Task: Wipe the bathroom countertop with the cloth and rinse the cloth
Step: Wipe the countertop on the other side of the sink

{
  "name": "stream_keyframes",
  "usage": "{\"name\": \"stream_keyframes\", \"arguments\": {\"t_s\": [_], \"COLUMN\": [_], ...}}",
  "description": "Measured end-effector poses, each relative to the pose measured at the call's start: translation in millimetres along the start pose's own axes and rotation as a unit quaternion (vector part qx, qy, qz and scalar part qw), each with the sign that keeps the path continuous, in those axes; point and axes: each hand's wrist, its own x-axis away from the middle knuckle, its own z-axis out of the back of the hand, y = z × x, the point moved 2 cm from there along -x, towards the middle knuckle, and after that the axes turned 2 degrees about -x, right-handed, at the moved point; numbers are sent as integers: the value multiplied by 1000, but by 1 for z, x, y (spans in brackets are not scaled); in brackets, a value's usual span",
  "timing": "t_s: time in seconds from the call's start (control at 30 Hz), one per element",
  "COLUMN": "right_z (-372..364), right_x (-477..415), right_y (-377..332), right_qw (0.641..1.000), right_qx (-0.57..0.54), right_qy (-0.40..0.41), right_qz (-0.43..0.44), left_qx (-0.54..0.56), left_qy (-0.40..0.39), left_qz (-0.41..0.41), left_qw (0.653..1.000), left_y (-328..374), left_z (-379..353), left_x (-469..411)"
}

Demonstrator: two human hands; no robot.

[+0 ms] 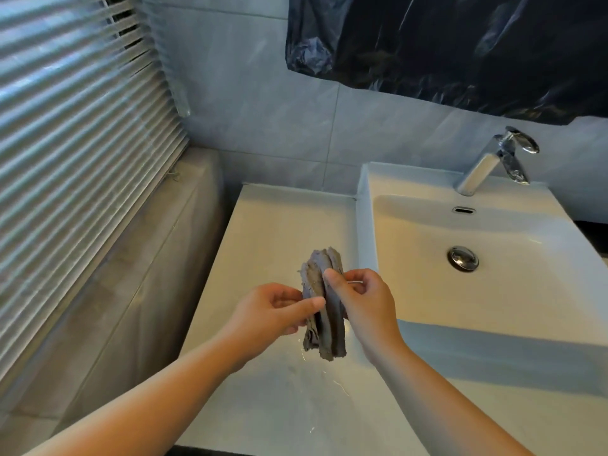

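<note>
Grey cloth [324, 304] bunched, held above white desk [279, 232], basin [493, 245] at 3 o'clock. Left hand [273, 309] fingers pinch its left edge; right hand [360, 297] fingers pinch its right.

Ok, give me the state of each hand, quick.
Left hand: closed, fingers pinching the grey cloth.
Right hand: closed, fingers gripping the same cloth, held above the countertop.

- The head camera is looking forward and steeply down, sitting close above the countertop [283, 222].
- It is taking in the sink [513, 291] at right and the blinds [75, 136] at far left.
</note>
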Motion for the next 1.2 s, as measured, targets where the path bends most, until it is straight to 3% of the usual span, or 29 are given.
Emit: {"name": "stream_keyframes", "arguments": {"t_s": [0.13,0.27,0.4,0.5,0.63,0.73,0.9,1.03,1.2], "right_z": [-9,-12,-14,-15,-18,-25,-31,-30,-41], "right_x": [-29,-55,-74,-80,-86,-92,-125,-163,-210], "right_y": [-2,-4,3,10,16,21,23,32,47], "right_qw": [999,990,984,979,969,971,998,992,965], "right_qx": [-30,-108,-125,-128,-170,-138,-7,108,223], "right_qy": [-19,-72,-83,-120,-140,-145,-14,63,124], "right_qz": [4,-58,-97,-103,-115,-133,-65,15,61], "left_qx": [83,29,99,14,24,33,-222,-374,-446], "left_qy": [19,59,5,42,74,71,137,105,100], "left_qz": [26,32,48,39,19,13,-25,-79,-68], "left_qw": [996,997,994,998,997,997,965,918,887], "left_y": [7,16,25,24,25,23,2,-18,-39], "left_z": [6,18,15,15,18,20,44,85,129], "left_x": [-27,-58,-78,-92,-110,-124,-154,-175,-207]}}
